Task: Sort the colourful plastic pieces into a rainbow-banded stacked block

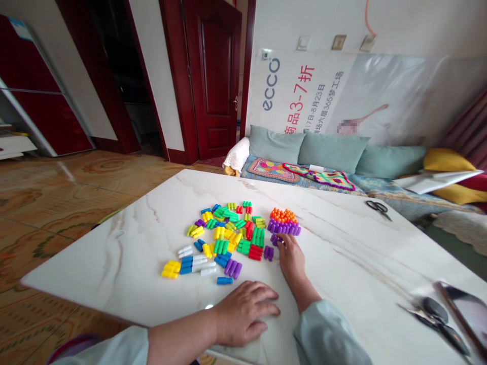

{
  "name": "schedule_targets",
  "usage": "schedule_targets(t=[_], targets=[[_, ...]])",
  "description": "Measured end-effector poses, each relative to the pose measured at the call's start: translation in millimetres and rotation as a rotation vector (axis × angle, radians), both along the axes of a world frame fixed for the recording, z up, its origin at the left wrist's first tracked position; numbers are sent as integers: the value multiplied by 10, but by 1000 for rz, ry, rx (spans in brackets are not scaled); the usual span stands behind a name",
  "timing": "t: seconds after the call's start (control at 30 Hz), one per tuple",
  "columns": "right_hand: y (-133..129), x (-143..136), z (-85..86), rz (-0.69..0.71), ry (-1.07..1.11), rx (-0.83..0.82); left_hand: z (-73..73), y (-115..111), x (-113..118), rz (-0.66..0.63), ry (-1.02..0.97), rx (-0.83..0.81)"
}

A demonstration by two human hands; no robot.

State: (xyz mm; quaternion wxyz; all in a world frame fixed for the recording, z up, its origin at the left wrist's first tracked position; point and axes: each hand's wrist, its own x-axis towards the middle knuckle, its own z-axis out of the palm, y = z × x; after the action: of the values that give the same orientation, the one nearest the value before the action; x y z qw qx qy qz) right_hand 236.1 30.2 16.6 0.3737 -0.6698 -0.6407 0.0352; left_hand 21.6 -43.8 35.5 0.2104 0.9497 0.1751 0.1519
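Observation:
My right hand reaches over the table, its fingers closed on a small purple plastic piece. Just beyond it stands a tight block of orange pieces with a row of purple pieces along its near side. Another pair of purple pieces lies left of the right hand. My left hand rests on the tabletop near the front edge, fingers apart and holding nothing. Beyond the left hand spreads a loose heap of capsule-like pieces, among them yellow pieces, green pieces and a blue piece.
The white marble-look table carries black scissors at the far right. More scissors lie at the near right beside a dark-edged flat object. A sofa with green cushions stands behind the table.

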Motion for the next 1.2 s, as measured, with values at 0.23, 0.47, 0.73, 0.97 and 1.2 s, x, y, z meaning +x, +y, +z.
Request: schedule_targets(t=[0.23, 0.47, 0.73, 0.97, 1.2], targets=[[-10, 5, 11, -124, 102, 163, -49, 12, 6, -5, -27, 6], [-82, -22, 36, 95, 51, 54, -89, 14, 7, 6, -28, 42], [-74, -8, 38, 2, 121, -65, -82, 45, 19, -14, -71, 102], [-75, -39, 71, -53, 138, -101, 390, 775, -432, 798, -204, 239], [-49, -58, 79, -82, 130, -129, 449, 1642, -947, 1385, 371, 14]])
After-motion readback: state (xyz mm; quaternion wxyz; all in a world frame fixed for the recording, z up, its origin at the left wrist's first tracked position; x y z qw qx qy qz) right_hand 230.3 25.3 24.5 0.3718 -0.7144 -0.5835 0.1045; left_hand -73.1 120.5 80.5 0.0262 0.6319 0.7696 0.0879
